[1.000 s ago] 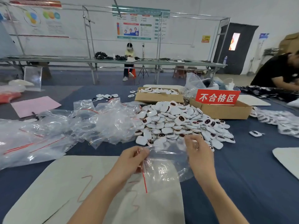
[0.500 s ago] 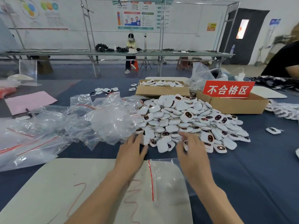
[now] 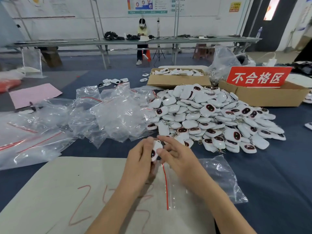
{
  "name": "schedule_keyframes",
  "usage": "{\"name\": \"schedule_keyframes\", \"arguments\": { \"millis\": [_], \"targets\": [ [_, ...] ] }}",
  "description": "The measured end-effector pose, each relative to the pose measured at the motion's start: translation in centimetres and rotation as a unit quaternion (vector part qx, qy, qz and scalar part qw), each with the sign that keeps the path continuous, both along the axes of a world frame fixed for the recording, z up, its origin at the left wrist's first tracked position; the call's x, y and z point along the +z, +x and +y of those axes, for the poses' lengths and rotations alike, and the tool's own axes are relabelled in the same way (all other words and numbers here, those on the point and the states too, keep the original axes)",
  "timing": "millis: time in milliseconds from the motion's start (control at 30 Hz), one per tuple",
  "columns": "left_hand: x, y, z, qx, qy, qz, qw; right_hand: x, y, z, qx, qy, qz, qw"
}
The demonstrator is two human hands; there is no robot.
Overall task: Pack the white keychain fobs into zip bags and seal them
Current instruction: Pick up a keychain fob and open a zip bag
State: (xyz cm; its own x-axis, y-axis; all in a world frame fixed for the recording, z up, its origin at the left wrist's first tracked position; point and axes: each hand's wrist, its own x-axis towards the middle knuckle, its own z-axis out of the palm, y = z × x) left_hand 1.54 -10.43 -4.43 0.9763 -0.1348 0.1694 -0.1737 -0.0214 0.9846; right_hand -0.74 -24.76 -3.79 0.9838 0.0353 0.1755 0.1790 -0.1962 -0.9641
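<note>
Both hands meet over the near edge of the blue tablecloth, just short of the fob pile. The left hand grips a single white fob with its fingers curled round it, the dark face turned towards the right hand. The right hand pinches the same fob: its thumb lies on the face and its forefinger reaches over the top end, while the other fingers spread loosely.

Below them an open zip bag lies flat, its red seal strip running towards the camera. The right forearm crosses over the bag and hides its middle. Part of the bag rests on a white board marked with red scrawl, and part on the cloth.

The heap of white fobs sits just beyond the hands, many showing dark oval faces. To its left is a crumpled heap of empty zip bags, touching the fob heap at its edge. Behind the fobs stand two cardboard boxes: a shallow box of fobs and a second box carrying a red sign with white characters. A pink sheet lies at the far left. Across the aisle a seated person works at a long bench.
</note>
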Motion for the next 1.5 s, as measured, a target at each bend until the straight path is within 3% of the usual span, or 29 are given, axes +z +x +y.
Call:
{"name": "schedule_keyframes", "arguments": {
  "millis": [133, 233, 300, 400, 533, 833, 1267, 1500],
  "targets": [
    [0.1, -0.1, -0.4, -0.066, -0.029, 0.034, 0.997, 0.3, 0.4, -0.6, -0.048, 0.097, 0.017, 0.994],
    [0.4, -0.4, -0.7, -0.063, -0.084, 0.024, 0.994, 0.6, 0.6, -1.2, -0.063, 0.174, 0.07, 0.98],
    [0.5, -0.4, -0.6, -0.053, -0.068, 0.0, 0.996, 0.6, 0.3, -1.0, -0.048, 0.156, 0.08, 0.983],
    [0.1, 0.0, -0.1, -0.019, 0.015, -0.05, 0.998, 0.4, -0.4, -0.6, -0.048, 0.055, 0.052, 0.996],
    [0.4, 0.1, 0.0, -0.005, 0.003, -0.069, 0.998, 0.4, -0.5, -0.6, -0.114, -0.053, 0.0, 0.992],
    [1.1, -0.2, -0.2, 0.003, -0.059, -0.039, 0.997, 1.2, -0.9, 0.3, -0.05, 0.127, 0.046, 0.99],
    [1.4, -0.2, 0.0, -0.024, -0.067, -0.014, 0.997, 1.0, -0.9, 0.6, -0.085, 0.156, 0.054, 0.983],
    [0.8, -0.6, -0.2, -0.091, -0.002, -0.018, 0.996, 1.4, -1.1, -0.2, -0.092, 0.18, 0.057, 0.978]
  ]
}}
